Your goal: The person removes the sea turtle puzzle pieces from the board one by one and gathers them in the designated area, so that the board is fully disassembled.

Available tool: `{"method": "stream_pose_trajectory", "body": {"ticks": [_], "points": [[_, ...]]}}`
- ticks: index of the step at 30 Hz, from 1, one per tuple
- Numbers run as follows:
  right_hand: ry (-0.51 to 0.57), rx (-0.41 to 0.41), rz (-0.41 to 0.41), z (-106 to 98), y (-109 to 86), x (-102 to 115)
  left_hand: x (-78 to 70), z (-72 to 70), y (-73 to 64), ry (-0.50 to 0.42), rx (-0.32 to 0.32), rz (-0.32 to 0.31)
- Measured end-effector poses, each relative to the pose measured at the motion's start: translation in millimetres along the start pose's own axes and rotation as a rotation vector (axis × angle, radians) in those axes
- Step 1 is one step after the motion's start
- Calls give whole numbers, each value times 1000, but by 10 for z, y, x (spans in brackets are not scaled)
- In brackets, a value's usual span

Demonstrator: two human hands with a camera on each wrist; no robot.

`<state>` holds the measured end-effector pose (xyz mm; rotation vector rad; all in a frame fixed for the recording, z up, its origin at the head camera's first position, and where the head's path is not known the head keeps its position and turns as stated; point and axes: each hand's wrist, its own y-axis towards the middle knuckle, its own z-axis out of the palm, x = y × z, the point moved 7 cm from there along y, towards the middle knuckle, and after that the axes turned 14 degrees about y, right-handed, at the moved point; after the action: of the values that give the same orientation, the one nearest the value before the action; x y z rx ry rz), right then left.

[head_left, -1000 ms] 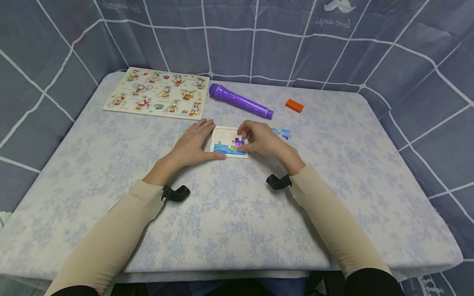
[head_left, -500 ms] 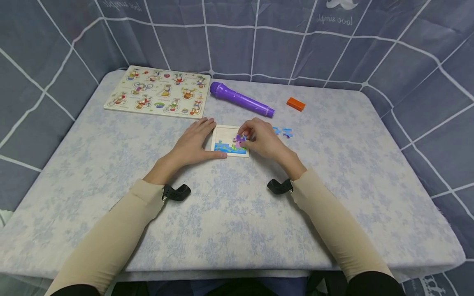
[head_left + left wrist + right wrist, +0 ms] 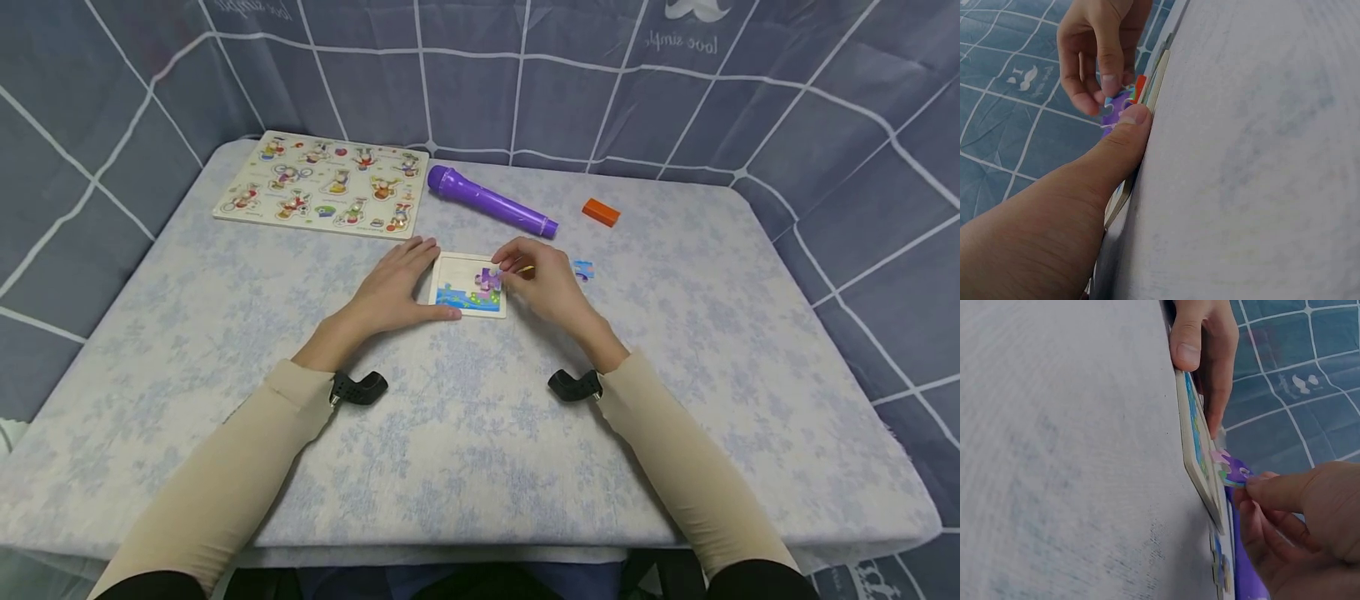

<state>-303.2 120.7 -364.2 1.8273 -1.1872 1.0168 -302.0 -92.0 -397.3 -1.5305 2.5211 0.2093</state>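
Jigsaw assembly: purple piece (image 3: 488,279) pinched at the right of its tray (image 3: 453,268)

Head view. The left hand (image 3: 397,287) rests at the tray's left side, fingers straight, thumb along the near rim, gripping nothing. The right hand (image 3: 546,282) holds the purple piece between thumb and fingertips over the tray's right part. An assembled blue strip (image 3: 461,300) lines the near edge; bare wood shows beyond. Loose pieces (image 3: 583,269) lie on the cloth (image 3: 450,450) to the right. Farther off are a picture board (image 3: 322,183), a microphone (image 3: 491,202) and an orange block (image 3: 601,212).

Left wrist view. The left thumb lies at the tray's near edge, the purple piece just past it.

Right wrist view. The purple piece is tilted, its outer edge raised off the tray. The step in hand is judged to be fitting it; the next move probably calls for turning it until its tabs match the strip, then pressing it flat while the left hand steadies the tray.
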Motion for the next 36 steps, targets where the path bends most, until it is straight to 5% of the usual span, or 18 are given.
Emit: {"method": "stream_pose_trajectory", "body": {"ticks": [5,11,20,26,36], "points": [[61,-25,-13,-142,-57,-6,12,10,-2,-1,-2,6],[77,-87,-8,-536,-241,-121,14,17,8,3,2,11],[89,-122,99,-1082,-554,-395,16,28,10,2,3,6],[12,-80,185,-1201,-630,-538,2,34,10,-2,2,11],[-155,-71,193,-1151,-627,-579,18,32,28,-1,0,14]]}}
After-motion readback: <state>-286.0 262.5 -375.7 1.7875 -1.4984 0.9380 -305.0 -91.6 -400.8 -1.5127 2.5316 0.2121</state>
